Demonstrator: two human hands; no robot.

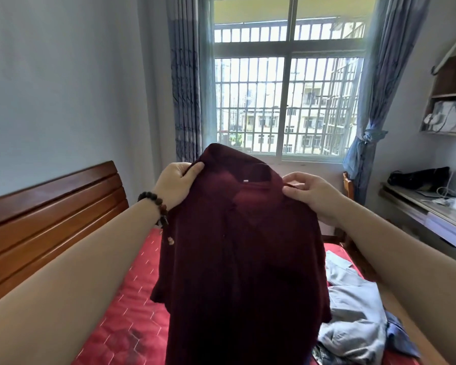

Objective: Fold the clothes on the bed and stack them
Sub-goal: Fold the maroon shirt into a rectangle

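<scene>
Step in hand: I judge this as the opening of one fold. I have the dark maroon knit shirt with a collar [237, 259] lifted off the bed and held up in front of me by its shoulders, still unfolded.
Left hand: my left hand [175, 184], at about 10 o'clock from the shirt's middle, grips the shoulder seam, thumb curled over the cloth. A dark beaded bracelet [156, 206] sits on that wrist.
Right hand: my right hand [313, 196], at about 2 o'clock, pinches the other shoulder between thumb and fingers.
Garment: it hangs full length, collar toward me, hem dropping out of view at 6 o'clock, over the red quilted mattress [132, 299].
Still waiting: a heap of pale grey-blue clothes [353, 312] lies on the bed at 4 o'clock, unfolded. I see no finished stack.
Next move: I reckon the shirt wants laying flat on the bare red patch at 8 o'clock, both grips kept level so it lands without creases, then sleeves in.
Surroundings: brown wooden headboard [50, 219] at 9 o'clock; barred window [287, 101] at 12.
</scene>
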